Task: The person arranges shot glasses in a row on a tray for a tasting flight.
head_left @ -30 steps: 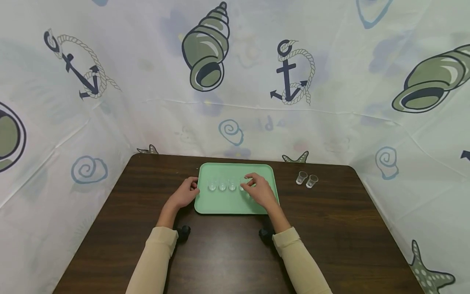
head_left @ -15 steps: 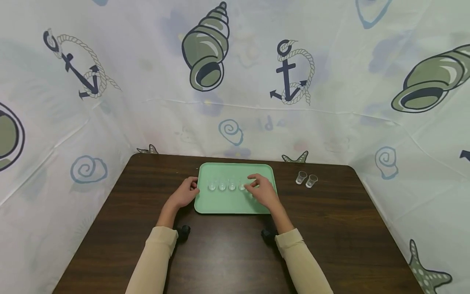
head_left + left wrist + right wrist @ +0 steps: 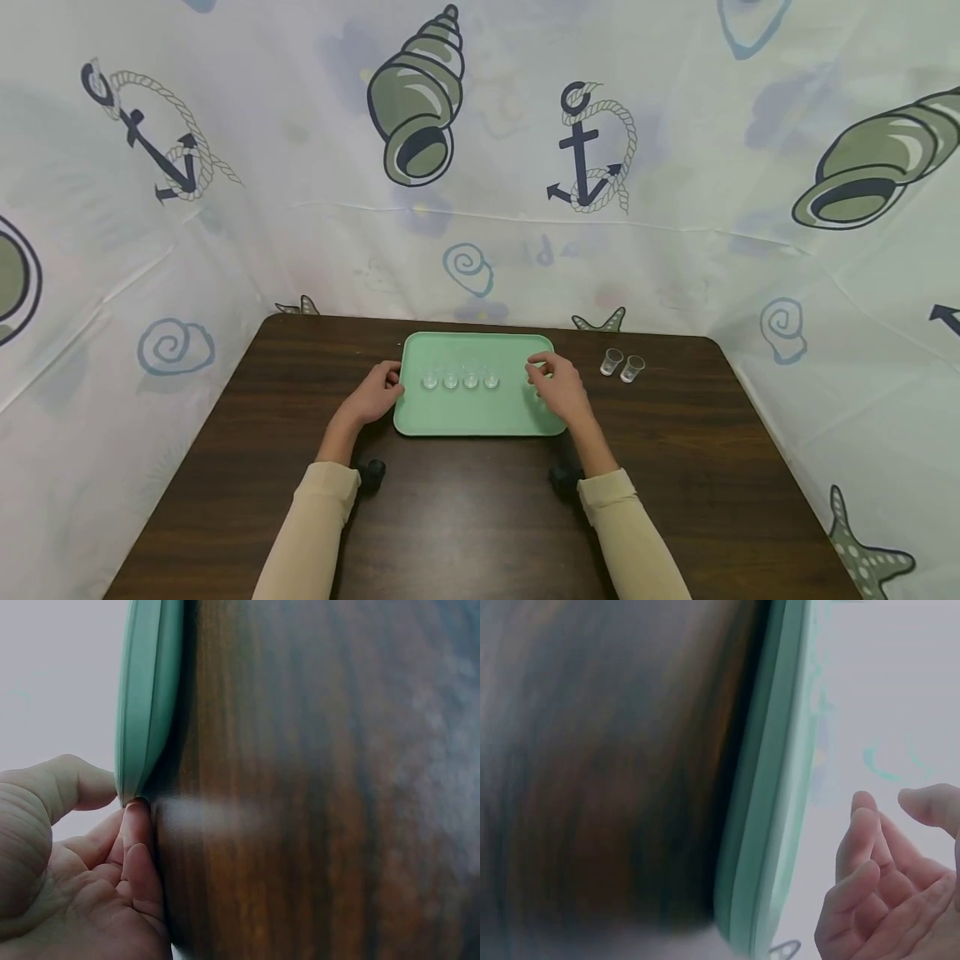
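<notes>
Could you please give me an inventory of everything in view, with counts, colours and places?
Tray: one, pale green, on the table.
Tray cups: four, clear, in a row on the tray.
Loose cups: two, clear, beside each other on the table, right of the tray.
Table: one, dark brown, under the tray.
Sea-print cloth: number of sheets unclear, white with green, navy and blue, behind and beside the table.
Wrist devices: two, black, one at each wrist.
Sleeves: two, cream.
Left hand: one, bare, gripping the tray's left rim.
Right hand: one, bare, by the tray's right edge, holding nothing.
</notes>
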Action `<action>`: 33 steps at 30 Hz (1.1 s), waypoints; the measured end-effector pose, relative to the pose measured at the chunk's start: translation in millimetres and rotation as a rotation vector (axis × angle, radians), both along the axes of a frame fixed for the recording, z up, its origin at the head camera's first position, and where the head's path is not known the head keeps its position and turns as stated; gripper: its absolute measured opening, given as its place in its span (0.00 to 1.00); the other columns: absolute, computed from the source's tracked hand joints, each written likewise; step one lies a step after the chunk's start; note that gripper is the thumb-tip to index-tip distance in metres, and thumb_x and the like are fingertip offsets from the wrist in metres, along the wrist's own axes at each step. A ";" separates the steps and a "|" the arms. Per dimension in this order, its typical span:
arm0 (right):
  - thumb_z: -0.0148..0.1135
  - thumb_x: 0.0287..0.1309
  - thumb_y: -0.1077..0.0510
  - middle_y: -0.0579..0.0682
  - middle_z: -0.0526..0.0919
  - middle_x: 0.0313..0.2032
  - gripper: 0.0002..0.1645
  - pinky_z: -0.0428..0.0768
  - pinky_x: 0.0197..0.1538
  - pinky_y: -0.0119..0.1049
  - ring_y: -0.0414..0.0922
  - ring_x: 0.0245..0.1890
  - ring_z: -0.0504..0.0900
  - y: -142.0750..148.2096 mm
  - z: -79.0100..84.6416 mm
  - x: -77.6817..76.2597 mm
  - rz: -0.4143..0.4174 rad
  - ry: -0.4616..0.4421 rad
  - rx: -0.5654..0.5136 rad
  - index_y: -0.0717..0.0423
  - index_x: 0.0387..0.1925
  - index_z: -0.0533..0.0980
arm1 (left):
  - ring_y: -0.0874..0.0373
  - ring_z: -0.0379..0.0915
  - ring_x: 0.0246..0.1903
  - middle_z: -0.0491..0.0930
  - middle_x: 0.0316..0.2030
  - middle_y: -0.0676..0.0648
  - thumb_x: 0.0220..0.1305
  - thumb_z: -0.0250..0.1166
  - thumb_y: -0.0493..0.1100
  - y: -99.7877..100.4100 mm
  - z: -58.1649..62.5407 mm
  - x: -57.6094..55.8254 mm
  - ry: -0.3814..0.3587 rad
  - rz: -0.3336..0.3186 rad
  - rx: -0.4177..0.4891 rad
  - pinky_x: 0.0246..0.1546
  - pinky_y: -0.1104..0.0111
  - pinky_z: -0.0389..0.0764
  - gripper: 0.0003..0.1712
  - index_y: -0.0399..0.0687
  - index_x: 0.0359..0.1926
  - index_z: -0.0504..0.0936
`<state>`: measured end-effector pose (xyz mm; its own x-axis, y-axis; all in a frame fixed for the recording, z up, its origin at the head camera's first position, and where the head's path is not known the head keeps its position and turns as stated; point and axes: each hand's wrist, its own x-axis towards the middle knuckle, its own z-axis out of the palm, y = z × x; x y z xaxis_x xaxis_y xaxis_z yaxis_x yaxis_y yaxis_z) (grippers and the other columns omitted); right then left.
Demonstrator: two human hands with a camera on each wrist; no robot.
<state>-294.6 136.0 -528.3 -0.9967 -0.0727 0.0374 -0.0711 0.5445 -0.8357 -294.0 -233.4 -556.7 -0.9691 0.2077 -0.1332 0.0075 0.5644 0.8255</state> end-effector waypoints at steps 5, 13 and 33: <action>0.59 0.79 0.45 0.60 0.89 0.43 0.25 0.79 0.33 0.40 0.55 0.34 0.86 18.0 -0.4 -2.9 -0.066 0.015 -0.034 0.56 0.66 0.80 | 0.44 0.68 0.50 0.68 0.57 0.31 0.81 0.51 0.36 -0.2 0.4 0.5 0.001 -0.006 -0.006 0.50 0.57 0.73 0.33 0.23 0.79 0.57; 0.59 0.79 0.43 0.65 0.88 0.45 0.29 0.79 0.37 0.38 0.61 0.38 0.88 48.2 -1.9 -8.6 -0.166 0.041 -0.050 0.56 0.69 0.76 | 0.45 0.67 0.49 0.68 0.55 0.32 0.81 0.51 0.35 -0.8 1.1 1.6 0.002 -0.006 0.005 0.49 0.57 0.72 0.33 0.23 0.78 0.57; 0.55 0.78 0.34 0.56 0.90 0.50 0.44 0.78 0.47 0.57 0.61 0.49 0.86 109.7 9.1 -16.6 -0.289 -0.107 0.180 0.46 0.85 0.59 | 0.46 0.67 0.49 0.67 0.55 0.33 0.81 0.51 0.36 0.1 0.9 1.0 -0.006 -0.006 0.006 0.50 0.56 0.72 0.33 0.23 0.79 0.56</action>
<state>-311.2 245.7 -519.2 -0.9745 0.2174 -0.0565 0.1907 0.6682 -0.7192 -293.0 -233.3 -555.8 -0.9672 0.2138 -0.1374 0.0060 0.5596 0.8288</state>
